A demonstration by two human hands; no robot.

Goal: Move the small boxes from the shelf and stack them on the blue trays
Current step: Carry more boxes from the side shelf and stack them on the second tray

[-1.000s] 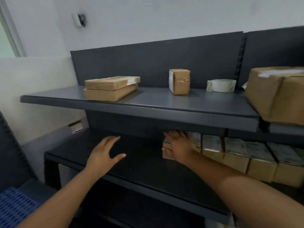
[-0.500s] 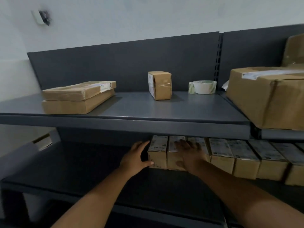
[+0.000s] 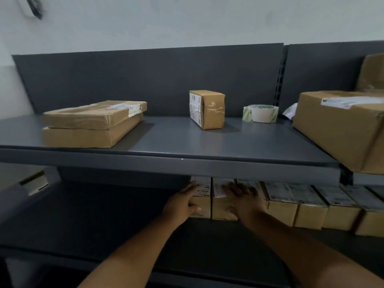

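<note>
Small boxes (image 3: pixel 281 207): rectangular brown cardboard, white-labelled tops

We gripped the end box (image 3: pixel 204 204) of the row of small boxes (image 3: pixel 307 213) on the lower shelf (image 3: pixel 104 225) with our left hand (image 3: pixel 181 205), thumb across its front, while our right hand (image 3: pixel 244 201) lay flat over the next two, under the upper shelf (image 3: pixel 207 142) carrying flat parcels (image 3: pixel 93 121) and a tape roll (image 3: pixel 260 113)

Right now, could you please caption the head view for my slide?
On the lower shelf, left hand grips the end small box; right hand rests on the next box.
</note>
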